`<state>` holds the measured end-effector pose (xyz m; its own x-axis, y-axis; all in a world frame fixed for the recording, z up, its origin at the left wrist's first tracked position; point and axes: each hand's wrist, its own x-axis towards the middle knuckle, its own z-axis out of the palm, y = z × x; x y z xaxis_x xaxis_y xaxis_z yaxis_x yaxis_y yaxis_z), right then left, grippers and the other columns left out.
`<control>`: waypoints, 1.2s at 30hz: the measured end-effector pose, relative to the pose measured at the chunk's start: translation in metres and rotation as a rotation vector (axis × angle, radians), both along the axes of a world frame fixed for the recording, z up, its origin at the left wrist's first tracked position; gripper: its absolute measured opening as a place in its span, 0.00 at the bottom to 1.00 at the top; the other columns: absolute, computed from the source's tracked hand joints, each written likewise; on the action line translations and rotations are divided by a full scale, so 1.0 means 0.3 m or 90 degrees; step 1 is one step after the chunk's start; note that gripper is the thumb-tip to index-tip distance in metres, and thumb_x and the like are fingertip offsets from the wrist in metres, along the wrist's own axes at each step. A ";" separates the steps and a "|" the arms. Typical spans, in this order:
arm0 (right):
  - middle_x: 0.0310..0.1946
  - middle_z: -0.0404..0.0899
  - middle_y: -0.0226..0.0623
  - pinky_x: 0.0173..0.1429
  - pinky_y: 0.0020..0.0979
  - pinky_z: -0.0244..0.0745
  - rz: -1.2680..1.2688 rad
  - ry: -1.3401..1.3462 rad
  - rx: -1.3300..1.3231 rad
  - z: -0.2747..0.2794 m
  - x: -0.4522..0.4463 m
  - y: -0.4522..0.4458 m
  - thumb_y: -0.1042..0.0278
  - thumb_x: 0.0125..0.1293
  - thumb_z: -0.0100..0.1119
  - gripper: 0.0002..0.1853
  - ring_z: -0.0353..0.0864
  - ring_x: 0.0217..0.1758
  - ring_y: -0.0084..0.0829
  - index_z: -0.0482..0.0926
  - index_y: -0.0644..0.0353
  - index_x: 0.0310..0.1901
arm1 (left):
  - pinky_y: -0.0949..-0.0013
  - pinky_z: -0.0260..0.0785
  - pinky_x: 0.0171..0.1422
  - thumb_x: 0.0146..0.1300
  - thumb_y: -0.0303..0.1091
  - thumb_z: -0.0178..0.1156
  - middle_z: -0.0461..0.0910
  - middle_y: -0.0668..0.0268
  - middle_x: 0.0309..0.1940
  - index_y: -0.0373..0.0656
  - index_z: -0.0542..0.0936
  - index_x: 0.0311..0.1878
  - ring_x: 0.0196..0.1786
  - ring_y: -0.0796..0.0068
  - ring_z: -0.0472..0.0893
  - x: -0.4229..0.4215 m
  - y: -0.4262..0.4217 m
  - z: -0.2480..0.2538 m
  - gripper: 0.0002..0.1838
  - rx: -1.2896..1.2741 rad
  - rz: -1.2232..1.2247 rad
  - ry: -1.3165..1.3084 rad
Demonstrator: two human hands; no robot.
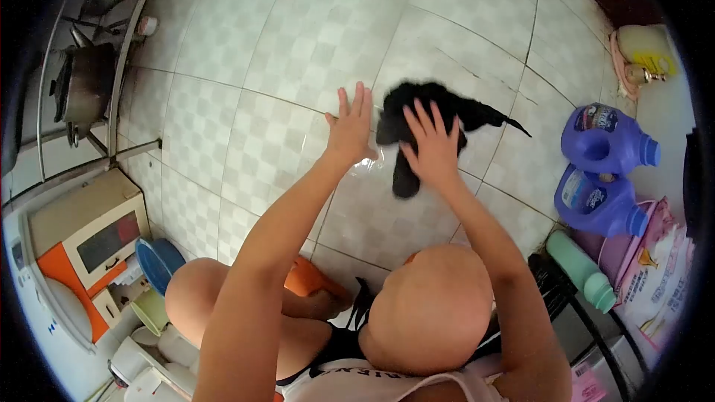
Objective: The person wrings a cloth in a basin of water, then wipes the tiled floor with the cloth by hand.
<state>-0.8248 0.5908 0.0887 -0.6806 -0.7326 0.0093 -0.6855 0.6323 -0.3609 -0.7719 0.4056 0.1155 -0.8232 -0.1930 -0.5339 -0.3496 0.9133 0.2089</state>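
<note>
A crumpled black cloth lies on the tiled floor, with one thin end trailing off to the right. My right hand rests flat on the cloth, its fingers spread. Just left of the cloth, my left hand is stretched out with fingers apart, over or on the tiles; whether it touches the cloth's edge I cannot tell. Shiny patches like moisture show on the tiles between both hands.
Two purple detergent jugs and a green bottle stand along the right. On the left are a metal rack holding a dark pot, a small cabinet and a blue basin. My bent knees frame the near side.
</note>
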 end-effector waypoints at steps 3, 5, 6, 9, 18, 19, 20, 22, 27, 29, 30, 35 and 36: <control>0.72 0.58 0.33 0.68 0.70 0.45 -0.013 0.054 -0.020 -0.070 -0.218 -0.223 0.54 0.59 0.61 0.35 0.54 0.74 0.44 0.64 0.46 0.68 | 0.29 0.56 0.67 0.30 0.45 0.82 0.34 0.58 0.77 0.38 0.41 0.75 0.77 0.41 0.37 -0.007 0.002 0.010 0.73 -0.013 -0.006 -0.016; 0.72 0.58 0.33 0.69 0.70 0.44 -0.026 0.031 0.015 -0.061 -0.334 -0.361 0.53 0.60 0.60 0.34 0.53 0.75 0.44 0.64 0.44 0.69 | 0.30 0.57 0.67 0.30 0.46 0.81 0.34 0.59 0.77 0.38 0.41 0.75 0.77 0.41 0.37 -0.016 0.009 0.014 0.73 -0.028 -0.012 -0.029; 0.72 0.58 0.32 0.69 0.70 0.44 -0.038 0.012 0.033 -0.049 -0.363 -0.405 0.53 0.60 0.59 0.34 0.52 0.75 0.43 0.63 0.44 0.69 | 0.30 0.57 0.66 0.31 0.46 0.81 0.33 0.59 0.78 0.38 0.41 0.75 0.77 0.41 0.37 -0.021 0.008 0.015 0.73 -0.042 -0.021 -0.044; 0.72 0.57 0.31 0.71 0.68 0.42 -0.054 -0.020 0.050 -0.030 -0.386 -0.466 0.53 0.61 0.58 0.33 0.51 0.76 0.41 0.64 0.44 0.68 | 0.32 0.58 0.67 0.32 0.48 0.81 0.33 0.60 0.78 0.39 0.41 0.75 0.77 0.41 0.38 -0.021 0.008 0.011 0.72 -0.064 -0.037 -0.058; 0.72 0.57 0.31 0.70 0.63 0.46 -0.003 -0.028 0.055 0.023 0.047 0.096 0.60 0.56 0.62 0.37 0.53 0.75 0.41 0.63 0.47 0.69 | 0.28 0.61 0.62 0.34 0.49 0.80 0.36 0.65 0.78 0.43 0.44 0.75 0.76 0.37 0.41 -0.003 0.012 -0.010 0.69 -0.072 -0.068 -0.012; 0.73 0.56 0.31 0.70 0.63 0.47 -0.004 -0.038 0.057 0.029 0.071 0.133 0.61 0.55 0.63 0.37 0.53 0.75 0.41 0.63 0.48 0.69 | 0.27 0.60 0.62 0.34 0.49 0.80 0.36 0.65 0.78 0.42 0.44 0.75 0.76 0.37 0.40 -0.003 0.013 -0.006 0.69 -0.063 -0.063 -0.010; 0.73 0.56 0.31 0.70 0.63 0.46 0.000 -0.046 0.058 0.028 0.078 0.149 0.61 0.55 0.63 0.37 0.52 0.75 0.41 0.63 0.48 0.69 | 0.27 0.60 0.62 0.34 0.48 0.80 0.36 0.64 0.78 0.42 0.44 0.75 0.76 0.37 0.40 -0.006 0.013 -0.002 0.69 -0.054 -0.060 -0.008; 0.73 0.56 0.32 0.70 0.64 0.45 0.011 -0.051 0.052 0.030 0.073 0.155 0.60 0.55 0.64 0.37 0.52 0.75 0.42 0.63 0.47 0.69 | 0.26 0.59 0.62 0.35 0.48 0.80 0.36 0.63 0.78 0.41 0.43 0.75 0.76 0.36 0.40 -0.008 0.016 -0.003 0.69 -0.046 -0.066 -0.023; 0.72 0.58 0.32 0.69 0.67 0.45 0.052 0.018 0.017 0.008 -0.120 -0.045 0.56 0.58 0.62 0.35 0.53 0.74 0.43 0.64 0.46 0.68 | 0.24 0.58 0.62 0.34 0.47 0.80 0.35 0.62 0.77 0.40 0.43 0.75 0.75 0.34 0.38 -0.019 0.009 -0.005 0.69 -0.034 -0.056 -0.029; 0.71 0.59 0.32 0.69 0.68 0.45 0.037 0.060 -0.017 -0.034 -0.245 -0.176 0.54 0.60 0.61 0.33 0.54 0.74 0.42 0.65 0.44 0.68 | 0.24 0.55 0.63 0.36 0.44 0.79 0.33 0.62 0.78 0.38 0.43 0.75 0.75 0.34 0.37 -0.026 0.012 0.011 0.68 -0.032 -0.062 -0.062; 0.71 0.59 0.32 0.69 0.69 0.45 0.032 0.066 -0.035 -0.052 -0.314 -0.242 0.52 0.60 0.59 0.32 0.54 0.74 0.42 0.65 0.45 0.67 | 0.24 0.55 0.63 0.36 0.44 0.79 0.33 0.62 0.78 0.38 0.43 0.75 0.75 0.34 0.37 -0.028 0.013 0.012 0.68 -0.031 -0.068 -0.056; 0.73 0.56 0.32 0.70 0.69 0.44 -0.063 0.008 0.034 -0.063 -0.573 -0.426 0.45 0.63 0.55 0.34 0.51 0.76 0.43 0.62 0.43 0.69 | 0.24 0.53 0.65 0.34 0.40 0.78 0.32 0.64 0.78 0.41 0.40 0.76 0.76 0.37 0.35 -0.025 0.018 0.008 0.69 -0.009 -0.019 -0.043; 0.73 0.56 0.33 0.70 0.68 0.45 -0.067 0.012 0.023 -0.074 -0.573 -0.395 0.45 0.63 0.55 0.34 0.52 0.75 0.43 0.62 0.44 0.69 | 0.24 0.53 0.65 0.34 0.40 0.79 0.31 0.65 0.78 0.42 0.39 0.76 0.76 0.37 0.35 -0.021 0.016 -0.001 0.70 -0.008 -0.016 -0.039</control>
<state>-0.9966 0.4722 0.0665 -0.7535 -0.6574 -0.0023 -0.6215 0.7135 -0.3236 -0.7782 0.4105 0.1151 -0.7933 -0.1798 -0.5817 -0.3388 0.9242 0.1764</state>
